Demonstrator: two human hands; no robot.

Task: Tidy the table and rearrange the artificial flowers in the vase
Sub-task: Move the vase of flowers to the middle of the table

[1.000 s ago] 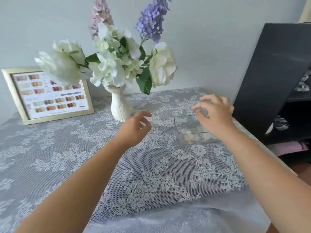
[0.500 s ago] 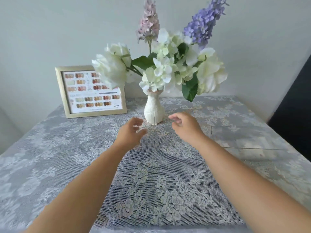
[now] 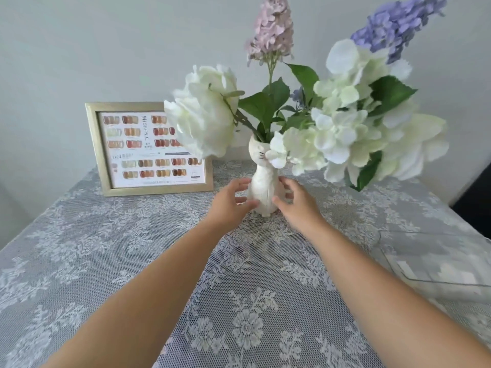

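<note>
A small white cat-faced vase (image 3: 263, 181) stands on the lace-covered table (image 3: 111, 251), near the back wall. It holds artificial flowers: a big white bloom (image 3: 204, 112) leaning left, white hydrangea clusters (image 3: 342, 123) leaning right, a pink spike (image 3: 271, 30) and a purple spike (image 3: 398, 22). My left hand (image 3: 230, 201) wraps the vase's lower left side, thumb in front. On the lower right side, my right hand (image 3: 295, 204) presses in the same way. The vase is upright between both hands.
A gold-framed colour chart (image 3: 148, 147) leans on the wall left of the vase. A clear glass box (image 3: 435, 261) sits at the table's right edge. A dark panel (image 3: 478, 197) stands beyond the right edge.
My right hand left the glass box and swung left. Both hands reached forward and closed around the vase's base. The view moved closer to the vase.
</note>
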